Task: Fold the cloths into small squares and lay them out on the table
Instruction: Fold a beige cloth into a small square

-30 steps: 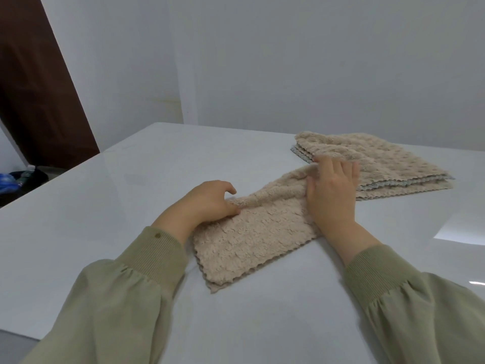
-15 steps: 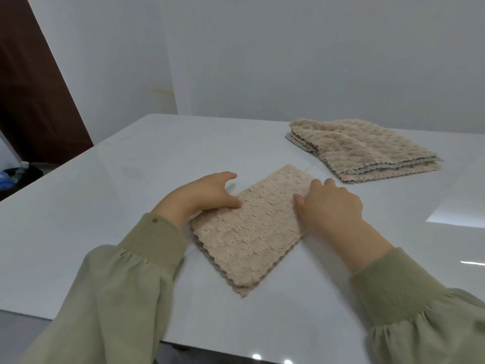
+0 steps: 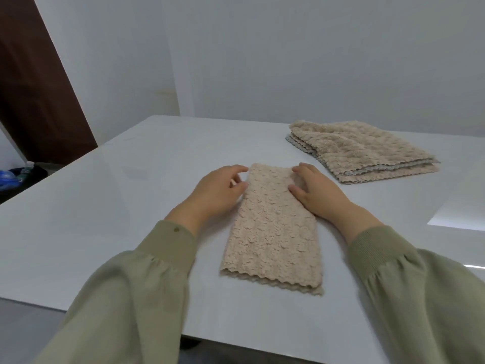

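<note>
2 hands lie relaxed on folded cloth point(image 3: 273, 240): L hand point(image 3: 217, 190) far-left edge, R hand point(image 3: 319, 195) far-right.

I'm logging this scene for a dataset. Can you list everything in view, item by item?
Folded cloth: one, beige, on the table in front of the person.
Stack of cloths: one, beige with grey layers, far right of the table; number unclear.
Table: one, glossy white.
Wall: white, behind the table.
Door: one, dark brown, far left.
Bottles: count unclear, on the floor at far left.
Sleeves: two, olive green.
Left hand: touches the folded cloth's left edge.
Right hand: rests on its far right part.
</note>
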{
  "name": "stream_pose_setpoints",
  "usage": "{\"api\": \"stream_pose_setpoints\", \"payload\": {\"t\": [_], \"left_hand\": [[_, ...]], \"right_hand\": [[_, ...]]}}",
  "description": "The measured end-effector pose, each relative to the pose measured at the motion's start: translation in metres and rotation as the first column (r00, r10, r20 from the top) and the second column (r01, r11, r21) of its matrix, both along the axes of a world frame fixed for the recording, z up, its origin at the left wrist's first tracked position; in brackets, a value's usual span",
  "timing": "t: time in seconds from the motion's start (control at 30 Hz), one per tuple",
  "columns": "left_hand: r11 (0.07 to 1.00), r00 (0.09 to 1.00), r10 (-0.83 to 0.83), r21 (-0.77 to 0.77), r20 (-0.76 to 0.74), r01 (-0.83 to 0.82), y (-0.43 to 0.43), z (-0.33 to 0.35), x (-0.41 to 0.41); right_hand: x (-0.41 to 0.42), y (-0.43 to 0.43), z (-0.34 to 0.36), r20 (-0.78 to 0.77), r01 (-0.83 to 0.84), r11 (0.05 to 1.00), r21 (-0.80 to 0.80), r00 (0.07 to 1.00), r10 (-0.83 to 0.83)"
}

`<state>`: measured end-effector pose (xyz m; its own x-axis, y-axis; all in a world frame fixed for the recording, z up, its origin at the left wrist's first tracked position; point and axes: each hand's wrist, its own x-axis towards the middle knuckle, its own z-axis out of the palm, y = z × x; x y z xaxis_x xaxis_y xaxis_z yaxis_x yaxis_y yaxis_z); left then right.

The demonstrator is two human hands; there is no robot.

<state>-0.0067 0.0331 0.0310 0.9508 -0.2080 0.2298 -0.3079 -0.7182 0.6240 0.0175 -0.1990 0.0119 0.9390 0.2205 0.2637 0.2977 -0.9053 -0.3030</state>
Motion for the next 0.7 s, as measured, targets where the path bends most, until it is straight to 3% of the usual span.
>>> {"api": "stream_pose_setpoints", "payload": {"t": [0.07, 0.17, 0.3, 0.43, 0.47, 0.57, 0.63, 0.7], "left_hand": [[0.988, 0.991, -0.135, 0.084, 0.017, 0.133, -0.009, -0.006, 0.000], [0.905, 0.968, -0.244, 0.345, -0.057, 0.248, -0.016, -0.014, 0.001], [0.816, 0.970, -0.179, 0.526, -0.165, 0.240, -0.016, -0.022, 0.001], [0.805, 0.976, -0.133, 0.555, -0.174, 0.209, -0.018, -0.021, -0.003], [0.801, 0.977, -0.126, 0.563, -0.174, 0.203, -0.019, -0.021, -0.003], [0.806, 0.980, -0.094, 0.565, -0.173, 0.177, -0.019, -0.022, -0.005], [0.814, 0.983, -0.053, 0.563, -0.176, 0.145, -0.021, -0.023, -0.007], [0.824, 0.984, 0.008, 0.559, -0.176, 0.093, -0.025, -0.025, -0.009]], "right_hand": [[0.006, -0.001, -0.002, 0.011, -0.003, 0.999, 0.038, 1.000, 0.002], [0.009, -0.001, -0.004, 0.048, 0.049, 0.993, 0.107, 0.997, -0.055], [-0.007, 0.000, 0.000, 0.137, 0.177, 0.955, 0.239, 0.967, -0.214], [-0.044, 0.019, 0.008, 0.149, 0.129, 0.957, 0.261, 0.974, -0.172], [-0.052, 0.023, 0.006, 0.106, 0.108, 0.971, 0.215, 0.985, -0.133], [-0.064, 0.022, -0.005, -0.184, 0.037, 0.989, -0.142, 0.981, -0.063], [-0.062, 0.016, -0.008, -0.278, 0.001, 0.979, -0.204, 0.959, -0.059], [-0.055, 0.011, -0.006, -0.268, -0.028, 0.984, -0.177, 0.963, -0.020]]}}
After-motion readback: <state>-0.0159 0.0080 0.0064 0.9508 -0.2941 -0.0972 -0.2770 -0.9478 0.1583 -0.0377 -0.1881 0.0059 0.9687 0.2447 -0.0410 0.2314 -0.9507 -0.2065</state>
